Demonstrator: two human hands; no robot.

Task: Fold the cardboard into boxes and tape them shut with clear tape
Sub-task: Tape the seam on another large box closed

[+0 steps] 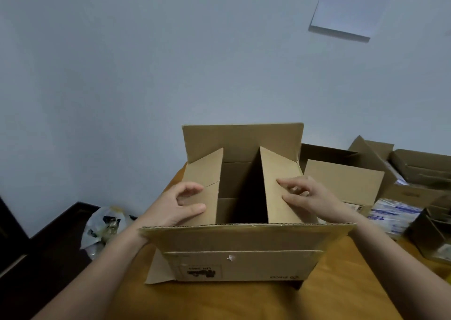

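Observation:
A brown cardboard box [244,253] stands on the wooden table [341,283] right in front of me, its top flaps open. The far flap [241,141] stands upright and the near flap [244,236] leans toward me. My left hand [179,206] rests on the left side flap [205,173] with bent fingers and thumb lying on its face. On the right side flap [275,170] the bent fingertips of my right hand [311,197] press. Both side flaps tilt inward over the dark inside of the box.
Several other cardboard boxes [346,180] and blue-and-white packets [393,216] crowd the table's right side. A plastic bag [105,224] lies off the table's left edge beside dark furniture [48,246]. A paper sheet [351,7] hangs on the wall behind.

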